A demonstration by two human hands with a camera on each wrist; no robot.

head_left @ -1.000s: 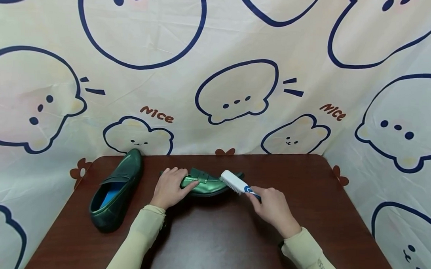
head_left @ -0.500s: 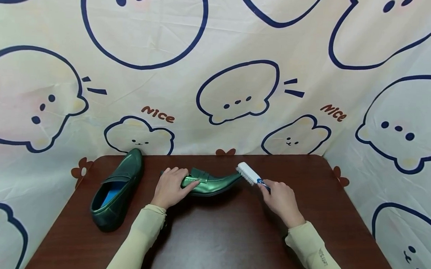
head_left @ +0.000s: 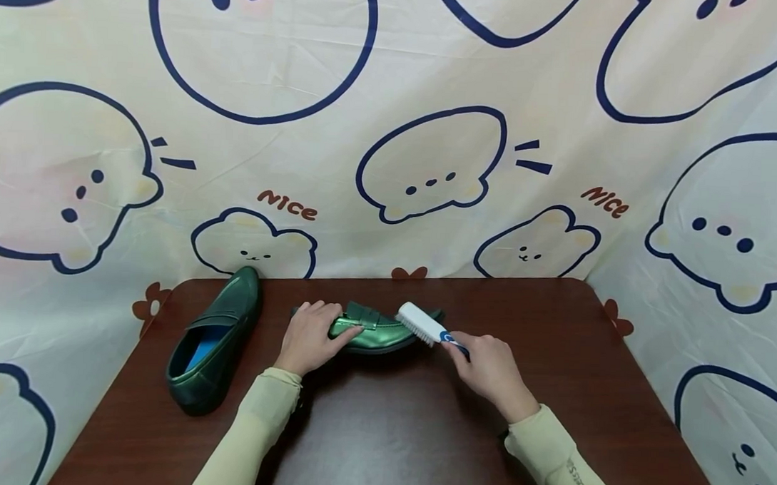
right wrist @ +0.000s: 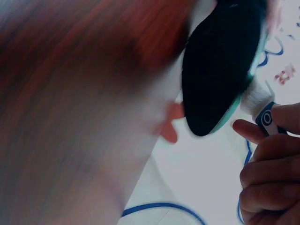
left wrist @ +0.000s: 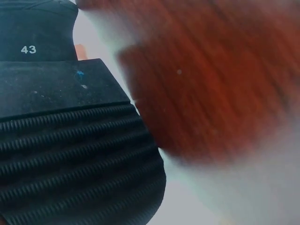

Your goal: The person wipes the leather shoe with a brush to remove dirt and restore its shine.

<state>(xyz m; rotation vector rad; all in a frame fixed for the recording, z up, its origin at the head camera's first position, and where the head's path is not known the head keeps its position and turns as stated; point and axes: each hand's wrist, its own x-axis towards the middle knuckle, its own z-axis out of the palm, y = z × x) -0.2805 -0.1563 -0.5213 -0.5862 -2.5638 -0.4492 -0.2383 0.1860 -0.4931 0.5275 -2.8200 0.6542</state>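
Note:
A shiny green loafer (head_left: 379, 336) is held sideways above the table by my left hand (head_left: 311, 334), which grips its heel end with the thumb on the near side. The left wrist view looks up at its black ridged sole (left wrist: 79, 159), marked 43 near the arch. My right hand (head_left: 490, 367) grips the blue handle of a white brush (head_left: 419, 322), bristles down on the loafer's toe part. In the right wrist view the fingers (right wrist: 272, 173) curl round the brush handle, and the bristles (right wrist: 255, 98) meet the shoe's green edge.
A second green loafer (head_left: 211, 343) with a blue insole stands at the table's left, toe toward the back. The brown table (head_left: 394, 435) reaches back to a cloth backdrop (head_left: 433, 73) with cartoon outlines.
The brush went right to the loafer's toe tip half a second ago, and is now back left over the toe part. The left hand and loafer hold nearly still.

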